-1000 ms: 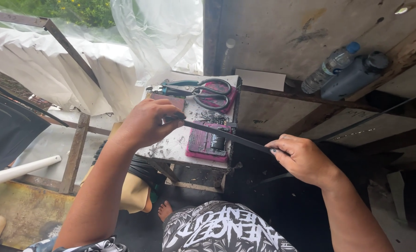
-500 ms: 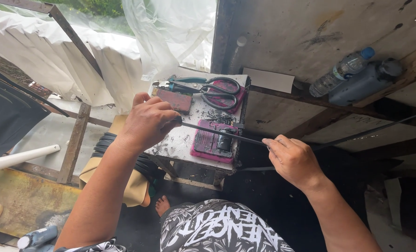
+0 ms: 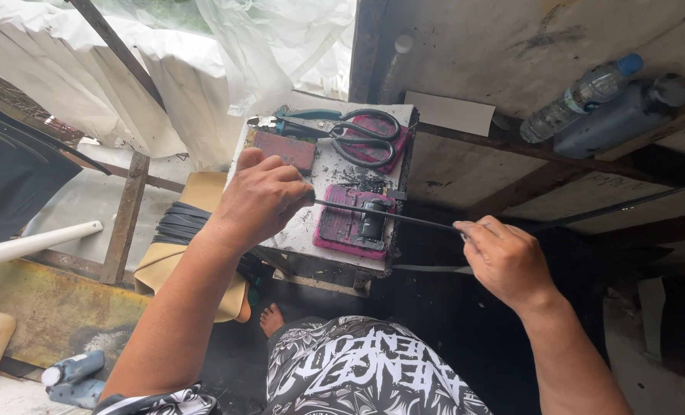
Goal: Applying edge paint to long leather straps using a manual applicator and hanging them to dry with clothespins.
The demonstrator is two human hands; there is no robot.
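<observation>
Since half a second earlier, little is changed: the left hand (image 3: 262, 198) is kept closed at the near edge of the small work block (image 3: 281, 242), the right hand (image 3: 504, 261) is kept out to the right, and the view is shifted only slightly. Head view: a thin black strip (image 3: 419, 221) is held taut between the two hands, pinched by the left fingers at one end and gripped in the curled right fingers at the other, so that it lies straight across the pink pad (image 3: 350, 227). Where it crosses the pad it is passed under or through a small dark fitting (image 3: 372, 219); which of the two cannot be told. The strip is carried on past the right hand toward the frame's right edge. Scissors (image 3: 358, 134) are laid at the far end of the block, within reach but untouched. Two bottles (image 3: 604, 100) are lodged on a wooden ledge, well apart from the hands. A coil of black strips (image 3: 177, 223) is hung just left of the block.
</observation>
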